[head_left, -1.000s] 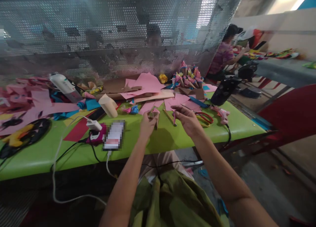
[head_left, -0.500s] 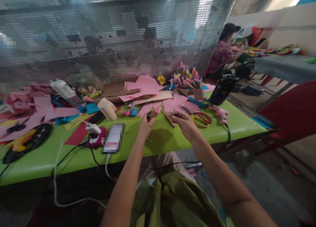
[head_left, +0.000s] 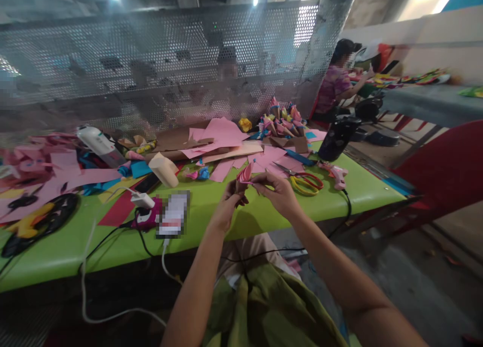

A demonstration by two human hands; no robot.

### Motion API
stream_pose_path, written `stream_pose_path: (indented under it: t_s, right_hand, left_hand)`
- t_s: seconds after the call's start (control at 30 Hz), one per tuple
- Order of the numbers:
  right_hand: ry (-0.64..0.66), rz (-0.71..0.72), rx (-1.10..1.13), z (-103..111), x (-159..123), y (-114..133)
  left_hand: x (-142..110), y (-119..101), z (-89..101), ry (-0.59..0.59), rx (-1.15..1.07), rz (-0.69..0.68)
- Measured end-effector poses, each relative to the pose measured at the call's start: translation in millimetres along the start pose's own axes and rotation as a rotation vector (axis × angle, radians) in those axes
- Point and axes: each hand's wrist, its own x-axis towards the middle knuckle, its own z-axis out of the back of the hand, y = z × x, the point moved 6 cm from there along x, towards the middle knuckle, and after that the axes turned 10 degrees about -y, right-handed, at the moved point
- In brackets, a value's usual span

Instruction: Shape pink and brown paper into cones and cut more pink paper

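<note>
My left hand point(head_left: 229, 202) is closed around a small brown and pink paper cone point(head_left: 244, 174), whose pink top shows folded layers. From the right, my right hand point(head_left: 277, 190) pinches a thin pink paper strip point(head_left: 250, 182) against the side of the cone. Both hands are above the front of the green table point(head_left: 206, 211), their fingertips almost touching. Just right of my right hand lie scissors point(head_left: 307, 183) with red and yellow handles. Behind the hands are cut pink paper pieces point(head_left: 226, 169).
Finished-looking pink paper cones point(head_left: 283, 120) are heaped at the back. A pink glue gun point(head_left: 337, 176) and a black tumbler point(head_left: 337, 138) stand at the right. On the left are a phone point(head_left: 173, 213), a beige cylinder point(head_left: 164, 169), cables and a white bottle point(head_left: 98, 144). Another person point(head_left: 335, 82) sits beyond.
My hands have come together. The right hand has brought the pink strip leftward to the cone, and the left hand has turned the cone so its pink top stands up.
</note>
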Motion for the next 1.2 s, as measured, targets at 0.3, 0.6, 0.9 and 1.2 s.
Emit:
stream_pose_path:
  t_s: [0.3, 0.6, 0.9, 1.2]
  right_hand:
    - [0.043, 0.170, -0.152, -3, -2, 20]
    - [0.048, 0.234, -0.207, -7, -3, 23]
    - [0.044, 0.289, -0.268, -8, -2, 24]
    - [0.044, 0.341, -0.308, -10, -3, 27]
  left_hand:
    - [-5, -5, -1.0, -0.013, 0.067, -0.056]
    - [-10, -10, -0.6, 0.001, 0.020, -0.065]
    - [-14, -16, 0.4, -0.035, 0.089, -0.104]
    - [-16, -18, 1.9, -0.108, 0.083, -0.099]
